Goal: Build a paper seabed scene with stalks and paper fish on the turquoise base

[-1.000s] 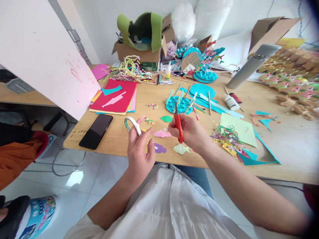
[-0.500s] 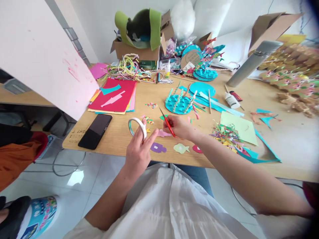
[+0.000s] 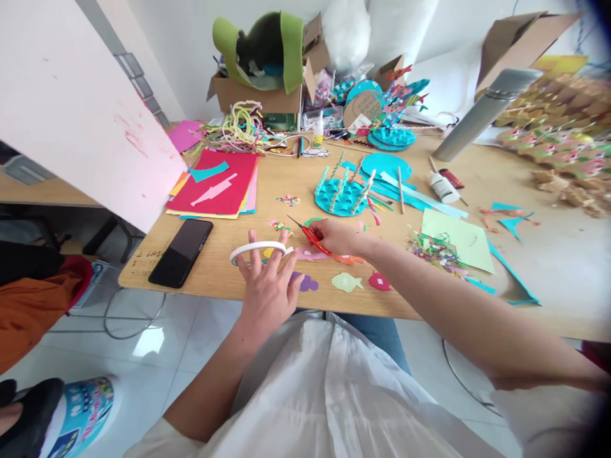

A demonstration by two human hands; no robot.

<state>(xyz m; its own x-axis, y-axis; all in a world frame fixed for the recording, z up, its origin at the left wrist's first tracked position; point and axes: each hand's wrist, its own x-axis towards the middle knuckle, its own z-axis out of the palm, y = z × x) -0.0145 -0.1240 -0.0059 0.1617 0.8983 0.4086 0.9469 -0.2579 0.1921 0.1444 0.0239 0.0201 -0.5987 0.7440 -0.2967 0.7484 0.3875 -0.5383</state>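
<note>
Spread fingers of my left hand (image 3: 267, 289) carry a roll of white tape (image 3: 258, 246), its ring looped about them and a short loose end at its right. Closed around red-handled scissors (image 3: 315, 239) is my right hand (image 3: 341, 237), the blades pointing left just beyond the tape. Below the hands, near the table edge, lie a purple paper cutout (image 3: 308, 284), a pale green paper fish (image 3: 347, 282) and a red paper fish (image 3: 379, 280), with small white squares on the green and red ones. Pink (image 3: 312, 254) and orange (image 3: 348, 259) cutouts are partly covered by my right hand.
A black phone (image 3: 181, 252) and stacked coloured paper (image 3: 224, 191) lie left. Behind the hands stands a blue egg-tray base (image 3: 340, 197) with twisted stems. Paper scraps (image 3: 436, 251), a white glue bottle (image 3: 443, 188) and a leaning grey cylinder (image 3: 484, 117) are at right.
My left hand has turned and spread its fingers, tipping the tape roll flatter. My right hand has shifted slightly left with the scissors, whose tips now point more to the left.
</note>
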